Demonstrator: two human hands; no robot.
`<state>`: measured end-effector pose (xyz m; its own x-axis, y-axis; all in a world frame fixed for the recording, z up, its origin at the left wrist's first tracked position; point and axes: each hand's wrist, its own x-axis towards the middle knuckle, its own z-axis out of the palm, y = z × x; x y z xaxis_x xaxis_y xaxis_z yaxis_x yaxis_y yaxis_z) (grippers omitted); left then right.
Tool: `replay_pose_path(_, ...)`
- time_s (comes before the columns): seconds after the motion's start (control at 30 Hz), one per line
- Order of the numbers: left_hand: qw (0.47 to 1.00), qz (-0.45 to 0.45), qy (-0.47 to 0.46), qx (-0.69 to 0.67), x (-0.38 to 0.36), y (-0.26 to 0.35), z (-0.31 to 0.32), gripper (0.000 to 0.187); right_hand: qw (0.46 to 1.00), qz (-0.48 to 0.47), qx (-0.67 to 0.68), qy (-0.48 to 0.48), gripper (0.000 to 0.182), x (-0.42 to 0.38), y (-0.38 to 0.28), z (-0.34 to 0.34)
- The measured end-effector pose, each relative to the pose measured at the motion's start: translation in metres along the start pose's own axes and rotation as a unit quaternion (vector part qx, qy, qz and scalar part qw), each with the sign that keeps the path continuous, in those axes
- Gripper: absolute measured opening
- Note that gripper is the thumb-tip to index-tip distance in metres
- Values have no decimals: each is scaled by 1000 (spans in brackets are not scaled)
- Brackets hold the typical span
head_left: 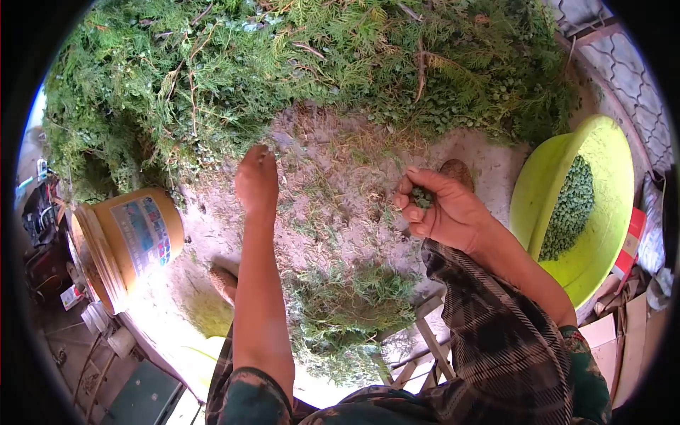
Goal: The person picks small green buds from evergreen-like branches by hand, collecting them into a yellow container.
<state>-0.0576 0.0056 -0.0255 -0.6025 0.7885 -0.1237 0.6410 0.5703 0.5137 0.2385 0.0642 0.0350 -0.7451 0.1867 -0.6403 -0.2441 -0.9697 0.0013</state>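
Observation:
My left hand (256,180) is closed at the front edge of a big heap of green conifer branches (304,71). Its fingertips point away from me, and whatever they may pinch is too small to make out. My right hand (450,212) is curled, palm up, around a few small green seed cones (422,197). To the right of that hand, a lime-green basin (615,152) leans tilted, with a pile of the same green cones (572,209) inside. The two hands are apart, above a floor strewn with plant scraps.
On the left lies a yellow bucket (170,219) with a printed label. Cut green sprigs (354,301) lie near my lap, beside a wooden frame (432,343). A red and white box (630,241) and cardboard (630,333) stand at the right. My shoes show on the floor.

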Motion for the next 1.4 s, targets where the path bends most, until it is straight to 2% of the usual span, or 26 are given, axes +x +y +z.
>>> replay_pose_path(0.07,988,-53,-18,147,17,-5,17,18,999,-5,-18,32,24,1,0,1)
replay_pose_path(0.2,984,-71,-44,157,15,-17,31,17,997,-11,-40,65,24,1,-1,6)
replay_pose_path(0.27,997,-44,15,58,3,-16,33,15,997,-19,-47,55,23,2,-1,5)
replay_pose_path(0.4,998,-36,3,45,-6,-12,39,14,998,-22,-41,46,22,7,4,0)
replay_pose_path(0.47,997,-14,43,65,-5,-12,44,18,997,-21,-64,29,22,7,4,-1)
replay_pose_path(0.6,996,9,61,67,10,-22,53,24,998,-20,-55,37,21,6,5,-3)
replay_pose_path(0.67,989,52,111,79,16,-19,53,26,998,-24,-49,36,21,6,4,-3)
replay_pose_path(0.7,989,52,110,79,19,-17,53,26,998,-23,-49,36,21,7,4,-3)
replay_pose_path(0.77,994,5,8,107,23,-1,45,29,998,-22,-47,28,21,8,4,-4)
replay_pose_path(0.9,995,15,-5,102,37,-8,48,26,995,-14,-74,61,25,7,3,3)
replay_pose_path(1.0,996,-20,17,81,31,-3,42,20,996,-22,-73,48,25,8,3,0)
replay_pose_path(1.1,999,8,39,3,15,-3,44,16,996,-24,-75,44,25,8,3,0)
replay_pose_path(1.17,983,164,69,52,5,-8,52,16,994,-24,-86,58,25,7,3,2)
replay_pose_path(1.2,983,161,72,53,2,-10,56,16,994,-22,-89,56,25,7,4,2)
replay_pose_path(1.27,988,102,-22,112,-3,-5,60,19,993,-24,-91,67,24,6,4,2)
replay_pose_path(1.4,989,103,18,104,-9,-1,60,21,993,-24,-107,47,22,9,4,3)
